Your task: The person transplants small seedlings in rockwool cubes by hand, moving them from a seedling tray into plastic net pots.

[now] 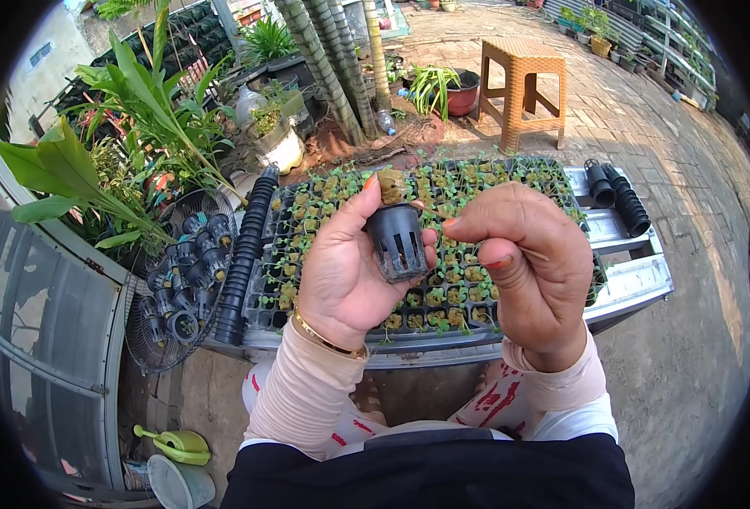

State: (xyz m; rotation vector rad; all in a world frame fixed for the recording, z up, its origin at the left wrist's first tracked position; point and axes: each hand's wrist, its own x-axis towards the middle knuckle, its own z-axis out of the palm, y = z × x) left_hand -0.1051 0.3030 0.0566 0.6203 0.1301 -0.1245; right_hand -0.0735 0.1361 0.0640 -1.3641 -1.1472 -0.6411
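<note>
My left hand [337, 263] is closed around a black slotted net pot [396, 237], held nearly upright above the seedling tray. A brownish growing-medium cube [391, 188] sits at the pot's rim beside my left thumb. My right hand [532, 267] is just right of the pot, not touching it. Its index finger and thumb are bent with a gap between their tips, and nothing shows in them; the other fingers are mostly hidden. Below both hands spreads a black seedling tray [280, 263] with many small green seedlings in brown cubes.
Stacked net pots [248, 254] lie along the tray's left side, more [628, 204] at its right. A wire basket [150, 360] holds filled pots. A metal table [629, 288] supports the tray. A woven-pattern stool [523, 64] stands beyond; a green watering can [180, 447] sits lower left.
</note>
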